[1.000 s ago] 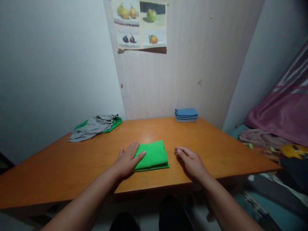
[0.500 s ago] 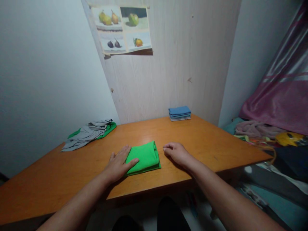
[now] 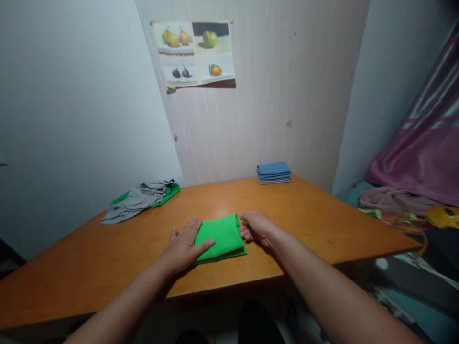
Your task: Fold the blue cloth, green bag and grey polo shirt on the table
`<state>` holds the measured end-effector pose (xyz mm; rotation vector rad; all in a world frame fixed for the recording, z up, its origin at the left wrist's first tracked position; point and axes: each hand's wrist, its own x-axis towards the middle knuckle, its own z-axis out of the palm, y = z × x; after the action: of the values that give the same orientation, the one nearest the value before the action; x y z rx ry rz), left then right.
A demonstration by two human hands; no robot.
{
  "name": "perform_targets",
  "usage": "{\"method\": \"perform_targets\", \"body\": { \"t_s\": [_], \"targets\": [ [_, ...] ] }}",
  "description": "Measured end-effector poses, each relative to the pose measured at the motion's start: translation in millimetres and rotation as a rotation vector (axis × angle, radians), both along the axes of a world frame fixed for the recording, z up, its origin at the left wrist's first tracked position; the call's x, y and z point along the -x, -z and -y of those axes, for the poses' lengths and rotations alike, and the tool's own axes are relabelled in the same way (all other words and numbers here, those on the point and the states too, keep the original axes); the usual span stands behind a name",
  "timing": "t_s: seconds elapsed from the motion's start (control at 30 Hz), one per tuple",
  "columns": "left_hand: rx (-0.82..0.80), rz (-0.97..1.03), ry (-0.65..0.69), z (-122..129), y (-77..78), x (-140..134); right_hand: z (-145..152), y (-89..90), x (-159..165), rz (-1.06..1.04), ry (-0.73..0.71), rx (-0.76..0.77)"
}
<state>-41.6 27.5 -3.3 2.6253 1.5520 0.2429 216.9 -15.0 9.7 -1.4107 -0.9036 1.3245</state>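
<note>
A folded bright green cloth (image 3: pixel 220 236) lies near the front edge of the wooden table, its layered right side slightly raised. Flat across the left part of it rests my left hand (image 3: pixel 184 243), fingers spread and thumb on top of the fabric. My right hand (image 3: pixel 256 227) is at the cloth's right edge, with its fingers curled and closed against the folded layers. Its fingertips are partly hidden, but they touch the edge between thumb and fingers.
On the table (image 3: pixel 308 220), a stack of folded blue cloths (image 3: pixel 274 172) stands at the back right. A crumpled grey garment (image 3: pixel 138 203) lies on a green one (image 3: pixel 168 195) at the back left. Beyond the right edge are a pink curtain (image 3: pixel 423 157) and piled fabrics (image 3: pixel 390 199).
My right hand has moved left from the bare table to the cloth's right edge and closed on it. My left hand stays flat on the cloth. The camera view has shifted slightly.
</note>
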Motion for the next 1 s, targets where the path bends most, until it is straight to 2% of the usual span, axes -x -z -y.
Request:
{"method": "perform_targets", "body": {
  "t_s": [0.2,0.4,0.57,0.7,0.87,1.0],
  "targets": [
    [-0.009,0.015,0.011,1,0.1,0,4,2.4,-1,-0.068,-0.004,0.040],
    [0.002,0.023,0.009,3,-1.7,-1,4,2.8,-4,-0.157,0.080,0.029],
    [0.002,0.031,0.018,4,-2.2,-1,8,3.9,-5,-0.157,0.022,0.024],
    [-0.006,0.019,0.021,3,-2.2,-1,9,-0.5,0,-0.232,-0.016,-0.048],
    [-0.014,0.006,0.018,2,-1.1,-1,-2,-0.5,10,-0.281,0.083,-0.116],
    [-0.016,-0.002,0.023,3,-1.5,-1,-11,7.0,18,-0.137,0.152,-0.149]
  ]
}}
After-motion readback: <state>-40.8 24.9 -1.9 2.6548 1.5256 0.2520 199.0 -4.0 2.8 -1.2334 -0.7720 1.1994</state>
